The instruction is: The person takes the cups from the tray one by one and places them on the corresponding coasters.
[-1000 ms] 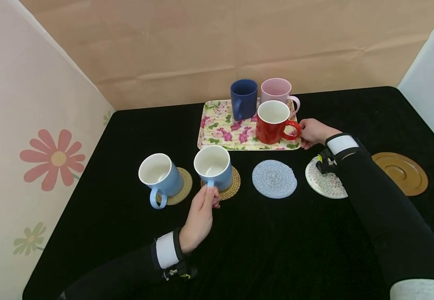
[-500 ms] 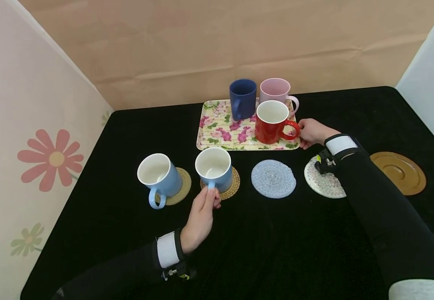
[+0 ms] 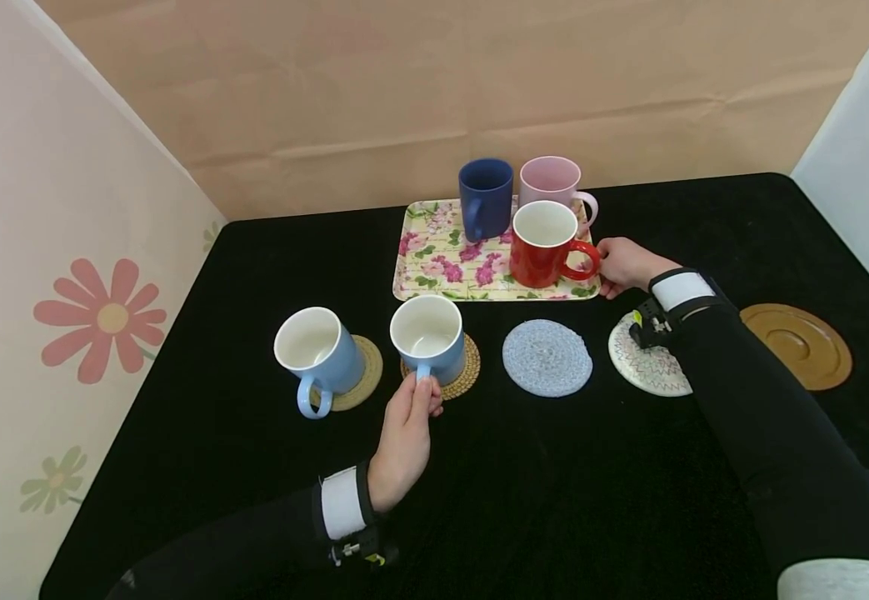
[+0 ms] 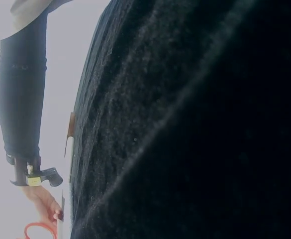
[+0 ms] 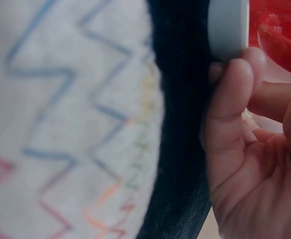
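In the head view my left hand (image 3: 404, 437) pinches the handle of a light blue mug (image 3: 441, 362), its thumb on top. The mug overlaps a brown woven coaster (image 3: 470, 379). A second light blue mug (image 3: 340, 367) stands to its left, over a beige coaster (image 3: 372, 379). Farther back, my right hand (image 3: 629, 263) grips the right edge of a floral tray (image 3: 434, 250), beside the handle of a red mug (image 3: 535, 260). The right wrist view shows its curled fingers (image 5: 230, 94) at the tray's pale rim (image 5: 228, 30). Only dark cloth and the right arm show beyond the left wrist camera.
Also on the tray are a dark blue mug (image 3: 488, 208) and a pink mug (image 3: 550, 179). A pale blue coaster (image 3: 548, 358), a white patterned coaster (image 3: 644, 362) and a round wooden coaster (image 3: 809, 346) lie to the right. A paper backdrop (image 3: 404, 92) stands behind.
The held light blue mug has shifted very slightly toward me, and the left wrist has moved a little to the right. The right hand keeps its place at the tray edge.
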`<state>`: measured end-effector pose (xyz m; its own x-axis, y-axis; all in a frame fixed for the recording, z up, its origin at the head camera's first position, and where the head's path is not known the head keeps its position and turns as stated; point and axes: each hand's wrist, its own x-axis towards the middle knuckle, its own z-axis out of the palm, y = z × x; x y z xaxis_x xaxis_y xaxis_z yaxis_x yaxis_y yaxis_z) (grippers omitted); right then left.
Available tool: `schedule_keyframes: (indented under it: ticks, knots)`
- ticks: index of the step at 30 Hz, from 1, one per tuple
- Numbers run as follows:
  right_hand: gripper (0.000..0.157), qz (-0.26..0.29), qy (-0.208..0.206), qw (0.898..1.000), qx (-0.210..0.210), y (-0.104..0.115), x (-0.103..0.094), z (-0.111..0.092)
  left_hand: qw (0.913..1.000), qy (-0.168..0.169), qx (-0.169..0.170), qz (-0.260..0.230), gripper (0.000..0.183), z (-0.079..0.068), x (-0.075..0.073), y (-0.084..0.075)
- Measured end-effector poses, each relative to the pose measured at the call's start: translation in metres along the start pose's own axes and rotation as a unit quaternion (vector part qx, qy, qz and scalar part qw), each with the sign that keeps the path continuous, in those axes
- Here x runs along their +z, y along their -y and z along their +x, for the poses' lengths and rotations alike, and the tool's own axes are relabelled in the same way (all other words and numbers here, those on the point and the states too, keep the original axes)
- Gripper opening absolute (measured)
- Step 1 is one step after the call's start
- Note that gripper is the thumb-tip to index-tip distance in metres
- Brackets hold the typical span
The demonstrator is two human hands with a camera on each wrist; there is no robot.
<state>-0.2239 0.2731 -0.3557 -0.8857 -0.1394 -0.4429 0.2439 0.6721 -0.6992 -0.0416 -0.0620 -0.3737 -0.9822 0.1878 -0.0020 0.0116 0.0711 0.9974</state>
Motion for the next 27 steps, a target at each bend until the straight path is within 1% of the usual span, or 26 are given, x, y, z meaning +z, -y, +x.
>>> schedule_keyframes:
  ticks: [6,12,16,23,27]
  knots:
    - [0.016,0.000,0.001,1.000,0.004,0.000,0.000,0.001,0.9999,-0.006,-0.010,-0.008,0.025,0.000,0.002,-0.001]
    - [0.014,0.000,-0.003,1.000,-0.001,0.001,0.001,0.000,0.9999,-0.006,-0.003,-0.009,0.025,0.001,0.003,0.001]
    - [0.014,-0.001,-0.004,1.000,-0.006,0.001,0.001,-0.001,0.9999,0.007,0.002,-0.013,0.025,0.002,0.000,0.002]
    - [0.013,-0.006,-0.003,1.000,-0.003,0.000,0.001,0.001,0.9983,0.046,0.022,-0.029,0.026,0.005,-0.008,0.003]
    - [0.013,-0.008,-0.005,1.000,-0.001,0.000,0.001,0.002,0.9981,0.049,0.020,-0.030,0.026,0.005,-0.009,0.004]
